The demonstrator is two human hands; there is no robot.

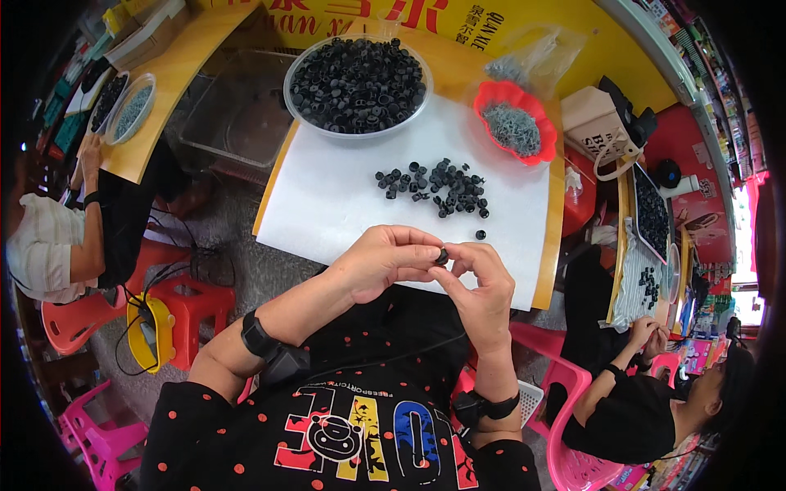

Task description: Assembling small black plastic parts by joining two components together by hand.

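Observation:
A small round black plastic part (443, 256) sits between my two hands, just over the near edge of the white table top. My left hand (391, 262) pinches it with thumb and fingertips. From the other side, my right hand (481, 286) closes thumb and forefinger on the same part. Beyond my hands lies a loose pile of similar black parts (458, 188), with a single black part (481, 235) apart from it. A large clear bowl (291, 102) heaped with black parts stands at the back. Right of it is a red scalloped bowl (547, 131) of tiny grey pieces, perhaps springs.
A clear plastic bag (544, 53) of grey pieces lies behind the red bowl. Co-workers sit at a table (176, 49) on the left and a table (624, 270) on the right. Red stools (192, 307) and a yellow bucket (160, 331) stand at left, a pink chair (565, 368) at right.

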